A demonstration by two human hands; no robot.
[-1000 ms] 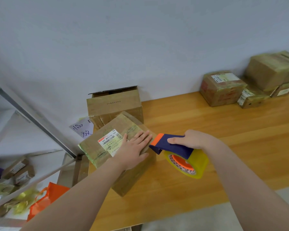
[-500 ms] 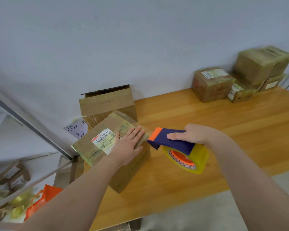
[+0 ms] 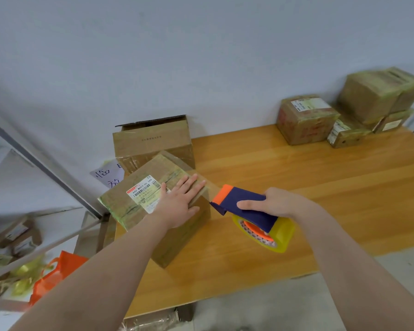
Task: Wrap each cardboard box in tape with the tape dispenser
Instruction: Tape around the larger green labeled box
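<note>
Taping is judged midway: at centre frame the labelled cardboard box (image 3: 127,206) is pressed by the flat-fingered left hand (image 3: 177,204), and the tape dispenser (image 3: 244,206) is gripped by the right hand (image 3: 275,203) beside its edge. Wrapped boxes (image 3: 306,118) are stacked upper right; an open-flapped box (image 3: 153,142) behind appears not yet done.

The left grip (image 3: 179,204) lies flat, palm down, fingers straight, at frame centre. The right grip (image 3: 276,203), just right of it, curls round the tape dispenser (image 3: 239,195).
</note>
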